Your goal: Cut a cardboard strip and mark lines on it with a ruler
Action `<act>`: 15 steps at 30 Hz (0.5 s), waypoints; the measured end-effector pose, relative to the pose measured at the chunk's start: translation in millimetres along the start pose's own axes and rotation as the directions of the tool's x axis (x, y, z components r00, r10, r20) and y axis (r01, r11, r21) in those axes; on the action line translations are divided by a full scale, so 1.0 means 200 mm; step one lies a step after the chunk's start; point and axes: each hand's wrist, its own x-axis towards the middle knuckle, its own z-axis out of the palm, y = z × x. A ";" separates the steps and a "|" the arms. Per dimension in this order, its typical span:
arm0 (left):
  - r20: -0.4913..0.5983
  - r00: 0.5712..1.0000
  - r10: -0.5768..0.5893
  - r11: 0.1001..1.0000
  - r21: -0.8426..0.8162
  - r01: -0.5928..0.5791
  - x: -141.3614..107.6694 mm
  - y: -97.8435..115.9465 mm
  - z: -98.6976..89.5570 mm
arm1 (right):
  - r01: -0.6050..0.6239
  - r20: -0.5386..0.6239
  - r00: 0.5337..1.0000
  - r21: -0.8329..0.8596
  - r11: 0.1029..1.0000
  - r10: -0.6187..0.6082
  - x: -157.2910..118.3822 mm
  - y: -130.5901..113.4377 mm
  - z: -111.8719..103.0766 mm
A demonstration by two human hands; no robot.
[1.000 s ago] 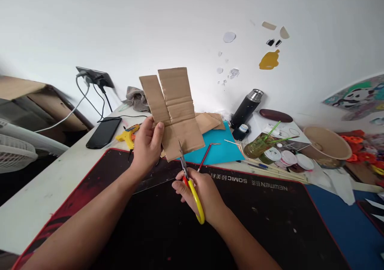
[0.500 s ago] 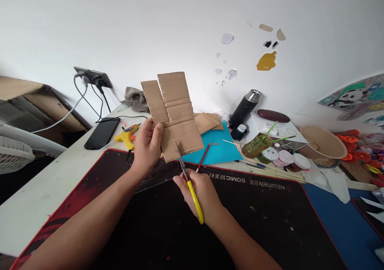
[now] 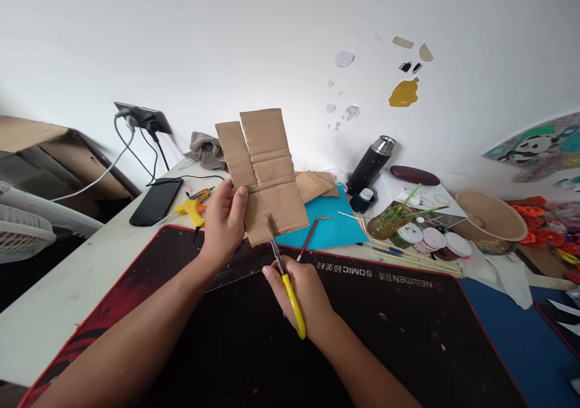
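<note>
My left hand (image 3: 224, 217) grips the lower left edge of a brown cardboard piece (image 3: 275, 172), thumb on its near face. A slit runs down from the cardboard's top edge, parting a narrow left strip from a wider right part with fold lines across it. My right hand (image 3: 303, 293) is closed on yellow-handled scissors (image 3: 293, 305). Their blades reach up into the cardboard's bottom edge, with the tips over its lower face. Behind the cardboard lie a blue sheet (image 3: 344, 226) and a red-handled tool (image 3: 309, 239).
On the left are a black phone (image 3: 156, 201) and a yellow glue gun (image 3: 194, 208). A black flask (image 3: 371, 163), a glass jar (image 3: 385, 220), paint pots (image 3: 432, 239) and a bowl (image 3: 492, 214) stand to the right. A black mat (image 3: 385, 335) lies below my hands.
The whole view has shifted very slightly. Both hands, the cardboard and the scissors keep nearly the same position relative to each other.
</note>
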 end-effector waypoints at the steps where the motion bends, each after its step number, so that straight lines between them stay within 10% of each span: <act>1: 0.002 1.000 -0.006 1.000 0.002 0.006 0.00 0.00 0.00 | -0.003 0.010 1.000 0.026 1.000 0.003 0.00 0.00 0.00; 15: -0.005 1.000 0.013 1.000 -0.012 -0.013 0.01 0.01 0.00 | -0.066 0.117 0.992 0.182 0.981 0.045 0.01 0.03 -0.03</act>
